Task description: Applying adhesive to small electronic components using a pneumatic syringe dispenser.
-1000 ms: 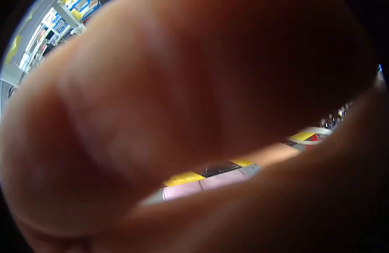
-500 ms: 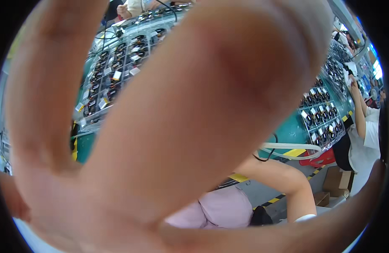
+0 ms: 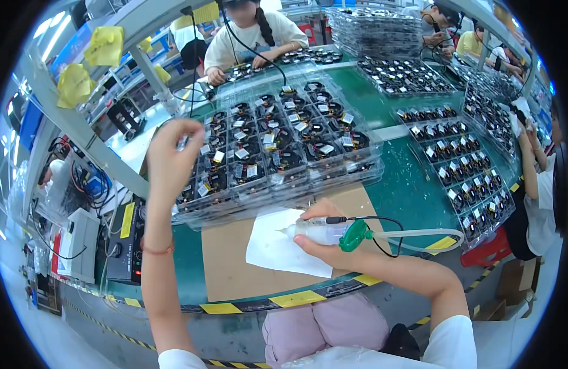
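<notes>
Plain white tee-type sleeves here, left sleeve point(image 3: 180, 360) and right sleeve point(image 3: 451, 341) both short, so the forearms are bare. There's a thin reddish band point(image 3: 157, 249) round the left wrist, looks kinda like a cord. Bottoms are pale pink trousers point(image 3: 351, 320), lightly creased, can't tell whether they're long or cropped.

Two yellow papers point(image 3: 104, 46) hang at left about a grey metal post point(image 3: 105, 147), with a white box point(image 3: 81, 246) below. Across the green surface point(image 3: 407, 181) is a co-worker in a white top point(image 3: 225, 49), dark hair braided; a tall stack of clear trays point(image 3: 376, 34) stands nearby. At right, a red stool point(image 3: 490, 249) is near a cardboard box point(image 3: 517, 281) on the floor.
</notes>
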The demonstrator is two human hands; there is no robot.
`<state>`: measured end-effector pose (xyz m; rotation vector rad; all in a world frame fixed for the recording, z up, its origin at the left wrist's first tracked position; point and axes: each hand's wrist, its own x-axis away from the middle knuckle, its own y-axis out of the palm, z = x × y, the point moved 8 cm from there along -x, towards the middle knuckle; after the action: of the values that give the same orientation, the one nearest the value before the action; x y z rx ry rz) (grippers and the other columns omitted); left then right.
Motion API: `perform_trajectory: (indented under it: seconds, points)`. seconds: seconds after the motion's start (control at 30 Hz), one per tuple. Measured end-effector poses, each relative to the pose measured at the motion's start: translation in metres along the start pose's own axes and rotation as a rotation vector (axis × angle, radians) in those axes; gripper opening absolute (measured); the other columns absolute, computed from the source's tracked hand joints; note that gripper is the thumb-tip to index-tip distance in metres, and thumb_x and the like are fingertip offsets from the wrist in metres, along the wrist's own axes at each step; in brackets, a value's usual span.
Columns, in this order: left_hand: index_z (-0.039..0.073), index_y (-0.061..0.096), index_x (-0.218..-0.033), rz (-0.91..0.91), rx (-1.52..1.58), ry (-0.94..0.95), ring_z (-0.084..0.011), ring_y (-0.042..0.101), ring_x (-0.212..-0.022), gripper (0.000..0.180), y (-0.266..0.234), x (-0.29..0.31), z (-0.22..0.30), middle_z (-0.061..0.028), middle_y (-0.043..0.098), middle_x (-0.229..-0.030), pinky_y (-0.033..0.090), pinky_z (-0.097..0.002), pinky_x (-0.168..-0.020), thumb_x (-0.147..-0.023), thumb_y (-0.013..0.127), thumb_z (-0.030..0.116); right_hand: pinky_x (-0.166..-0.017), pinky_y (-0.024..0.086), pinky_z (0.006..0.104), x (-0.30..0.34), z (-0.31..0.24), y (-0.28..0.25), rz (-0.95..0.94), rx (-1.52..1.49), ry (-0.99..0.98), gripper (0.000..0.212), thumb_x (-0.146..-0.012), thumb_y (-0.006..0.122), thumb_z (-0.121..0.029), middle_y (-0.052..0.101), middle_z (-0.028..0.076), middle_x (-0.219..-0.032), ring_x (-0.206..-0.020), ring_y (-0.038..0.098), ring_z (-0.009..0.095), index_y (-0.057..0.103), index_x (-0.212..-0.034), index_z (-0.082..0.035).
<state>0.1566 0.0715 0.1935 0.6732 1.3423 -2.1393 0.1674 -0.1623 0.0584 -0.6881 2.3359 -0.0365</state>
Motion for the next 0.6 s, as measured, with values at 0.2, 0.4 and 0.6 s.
perform_trajectory:
  seconds: [0.2, 0.4, 0.6]
  points:
    - [0.002, 0.06, -0.069, -0.154, -0.475, 0.013, -0.0284, 0.053, -0.073, 0.019, 0.045, 0.015, -0.073, -0.014, 0.056, -0.071, 0.042, -0.037, -0.064, -0.067, 0.069, 0.019, -0.065, 0.042, 0.0286, -0.002, 0.004, 0.004, 0.04, -0.07, -0.007, 0.029, -0.068, 0.073, -0.011, 0.054, 0.008, -0.083, -0.074, 0.053, 0.017, 0.054, -0.091, -0.005]
    - [0.0, 0.063, -0.07, -0.273, -0.352, -0.146, -0.023, 0.055, -0.073, 0.025, 0.051, 0.012, -0.084, -0.0142, 0.059, -0.073, 0.045, -0.0328, -0.067, -0.063, 0.073, 0.021, -0.066, 0.041, 0.0302, 0.0, 0.007, 0.002, 0.031, -0.092, 0.033, 0.029, -0.07, 0.072, -0.011, 0.052, 0.008, -0.083, -0.075, 0.052, 0.019, 0.053, -0.092, -0.006]
    - [0.003, 0.051, -0.097, 0.015, 0.462, -0.398, -0.012, 0.054, -0.075, 0.025, 0.026, 0.018, -0.102, -0.0057, 0.058, -0.083, 0.044, -0.0239, -0.065, -0.074, 0.063, 0.004, -0.069, 0.04, 0.0286, 0.0, 0.008, 0.008, -0.024, -0.061, 0.048, 0.03, -0.072, 0.069, -0.01, 0.05, 0.007, -0.088, -0.08, 0.051, 0.017, 0.05, -0.095, -0.007]
